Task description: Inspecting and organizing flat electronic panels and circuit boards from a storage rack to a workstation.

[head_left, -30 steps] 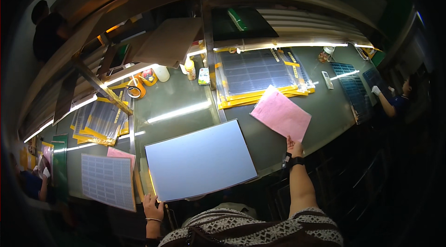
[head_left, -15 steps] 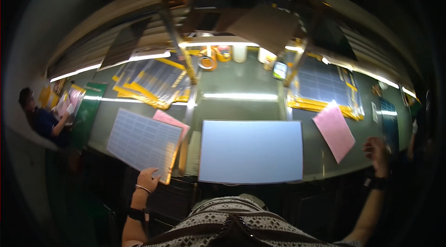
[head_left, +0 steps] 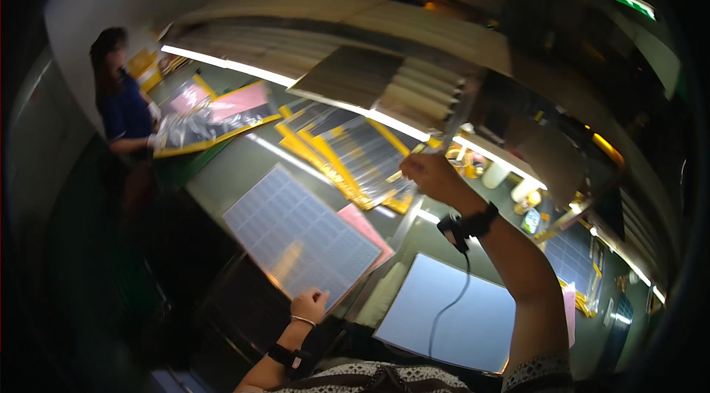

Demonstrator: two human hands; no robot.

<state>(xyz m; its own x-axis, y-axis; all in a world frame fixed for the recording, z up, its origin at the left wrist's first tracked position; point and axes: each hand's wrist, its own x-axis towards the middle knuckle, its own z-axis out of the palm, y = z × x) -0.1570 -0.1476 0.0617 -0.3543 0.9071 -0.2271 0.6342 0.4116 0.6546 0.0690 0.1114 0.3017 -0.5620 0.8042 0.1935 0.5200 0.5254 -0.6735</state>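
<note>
A pale, grid-patterned panel [head_left: 299,219] lies tilted on the bench to my left, over a pink sheet [head_left: 364,229]. My left hand [head_left: 309,306] is at its near corner, fingers bent in and closed against the edge. Raised across the bench, my right hand [head_left: 429,173] is next to a metal post and a stack of yellow-edged clear films [head_left: 355,156]. Its fingers are curled together; whatever they may hold is too small or blurred to make out. Below my right forearm, a plain light-blue panel [head_left: 447,312] sits at the bench's front edge.
Under the lit shelf stand white containers [head_left: 495,174] and a small bottle [head_left: 531,221]. Another film stack [head_left: 573,267] lies at right. At the far left a co-worker [head_left: 126,108] handles a yellow-edged film with pink sheets [head_left: 222,119]. A black cable [head_left: 451,304] hangs from my right wrist.
The view has turned to the left. My right hand has swung from the right side of the bench, across the body, to beside the left film stack. My left hand stays at the gridded panel's corner.
</note>
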